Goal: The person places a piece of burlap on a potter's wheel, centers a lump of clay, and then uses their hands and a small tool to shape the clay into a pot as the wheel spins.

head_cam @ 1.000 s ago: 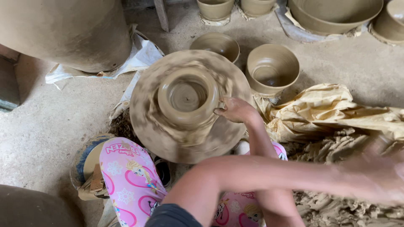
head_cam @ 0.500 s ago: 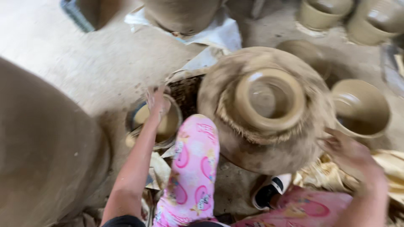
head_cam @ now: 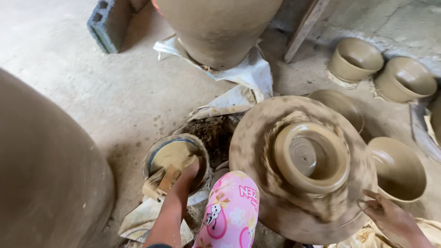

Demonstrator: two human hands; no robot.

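Two hands are at work from the head view, one on each side of a potter's wheel (head_cam: 257,151); the wheel is a broad clay-smeared disc, blurred at its edge, and a wet clay bowl (head_cam: 312,157) sits at its centre, round and open-mouthed, with ridges ringed on its floor; the left hand (head_cam: 186,177) is down in a small bucket (head_cam: 158,148) of muddy water just left of the wheel, its fingers dipped below the rim, so I cannot tell whether they are curled on anything; a wooden block (head_cam: 169,178) and a scrap of clay-soaked cloth (head_cam: 154,183) lie over the bucket's near rim, touching the wrist; the right hand (head_cam: 390,218) rests at the wheel's near right edge, fingers spread and loose, grasping nothing, its fingertips touching or nearly touching the disc; a knee in pink patterned fabric (head_cam: 229,213) rises between the two arms, just below the wheel; finished clay pots stand around, one (head_cam: 399,170) close to the right of the wheel, two more (head_cam: 356,57) (head_cam: 406,80) farther back, another (head_cam: 340,105) half hidden behind the disc; a very large jar (head_cam: 216,27) stands on white sheeting (head_cam: 252,69) at the top, and a second huge clay body (head_cam: 46,174) fills the left side; a grey concrete block (head_cam: 108,23) lies on the floor beyond.
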